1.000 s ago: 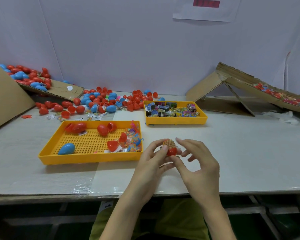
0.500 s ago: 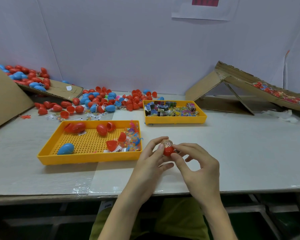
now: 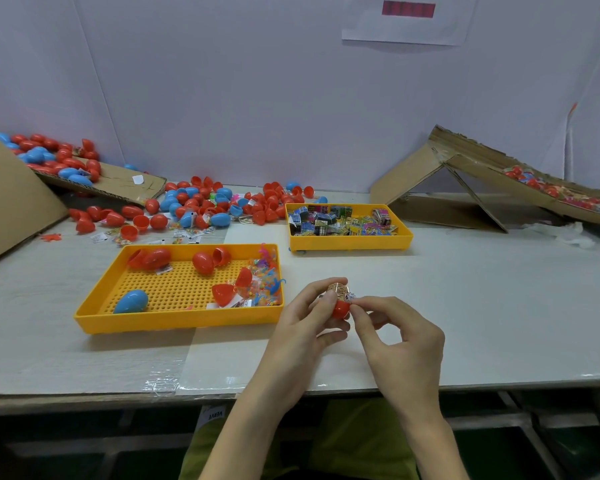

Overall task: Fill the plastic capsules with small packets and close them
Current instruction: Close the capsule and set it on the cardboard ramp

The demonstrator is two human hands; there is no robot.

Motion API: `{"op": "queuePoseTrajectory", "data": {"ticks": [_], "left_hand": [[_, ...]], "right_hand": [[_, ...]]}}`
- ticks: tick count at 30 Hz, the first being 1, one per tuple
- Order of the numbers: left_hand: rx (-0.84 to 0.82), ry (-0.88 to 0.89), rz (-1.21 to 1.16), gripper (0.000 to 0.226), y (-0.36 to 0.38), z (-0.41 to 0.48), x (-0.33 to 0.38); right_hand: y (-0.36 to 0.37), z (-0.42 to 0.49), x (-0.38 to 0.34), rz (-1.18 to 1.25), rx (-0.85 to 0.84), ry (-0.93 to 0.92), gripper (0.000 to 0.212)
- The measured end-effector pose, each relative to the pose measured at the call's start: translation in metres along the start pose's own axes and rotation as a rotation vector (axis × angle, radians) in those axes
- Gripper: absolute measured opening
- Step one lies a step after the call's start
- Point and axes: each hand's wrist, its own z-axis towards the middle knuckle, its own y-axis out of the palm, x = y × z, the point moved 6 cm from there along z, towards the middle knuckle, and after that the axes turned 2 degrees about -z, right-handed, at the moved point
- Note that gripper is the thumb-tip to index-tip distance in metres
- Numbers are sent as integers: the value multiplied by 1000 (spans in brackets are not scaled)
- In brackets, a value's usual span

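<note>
1. Two hands met over the front of the pale grey counter. The left hand curled its fingers round one open red plastic egg-shaped capsule. The right hand pinched, thumb against forefinger, the edge of the one small printed packet standing out of the capsule's top.
2. A digit "6" showed on that packet; the rest of its print was too small to read.
3. Two yellow plastic trays lay on the counter. The near perforated yellow tray, just left of the hands, held one blue egg-shaped capsule, several red ones, some open, and a cluster of clear packets of coloured bits.
4. The far yellow tray held a heap of coloured printed packets, too many to count, their lettering illegible.
5. A heap of loose red and blue capsules lay along the back, uncountable. More lay on a flat cardboard sheet at the left and on a slanted cardboard ramp at the right.
6. One white paper sheet bearing a red block hung on the pale wall, its writing blurred. Clear tape covered part of the counter's front edge.
</note>
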Motion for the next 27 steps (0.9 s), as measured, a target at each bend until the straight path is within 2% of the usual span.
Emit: {"op": "queuePoseTrajectory", "data": {"ticks": [5, 10, 18, 27], "left_hand": [[6, 1, 9, 34, 0, 1, -1], [-3, -7, 10, 28, 1, 2, -3], [-18, 27, 89, 48, 1, -2, -5], [13, 37, 142, 39, -1, -1, -7]], "right_hand": [[2, -1, 1, -23, 1, -2, 3], [5, -1, 3, -18, -31, 10, 6], [6, 2, -2, 18, -50, -18, 6], [8, 1, -1, 2, -79, -39, 11]]}}
